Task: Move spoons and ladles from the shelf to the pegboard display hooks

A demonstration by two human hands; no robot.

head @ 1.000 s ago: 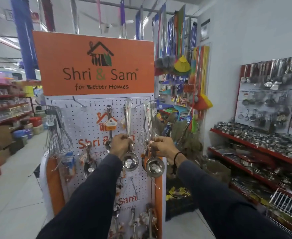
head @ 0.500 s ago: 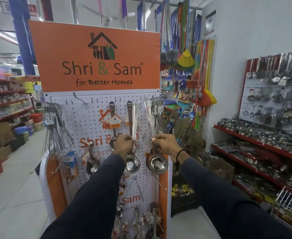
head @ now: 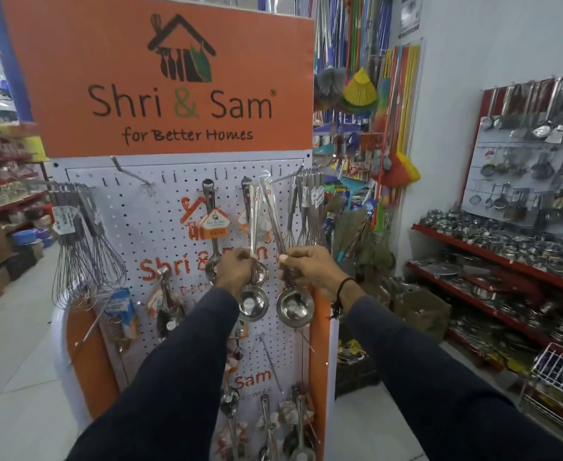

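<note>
In a shop aisle, a pegboard (head: 160, 227) is standing ahead. The left hand (head: 235, 272) is gripping one ladle (head: 252, 304) against it; the right hand (head: 310, 269) is gripping another ladle (head: 294, 309) alongside.

The orange header sign (head: 160, 74) atop the pegboard (head: 160, 234) reads "Shri & Sam" with a registered mark, and beneath it "for Better Homes". Orange lettering on the pegboard repeats "Shri &", partly covered, and "Sam" near its lower edge. A small house-shaped tag (head: 214, 222) carries print too small to read.
</note>
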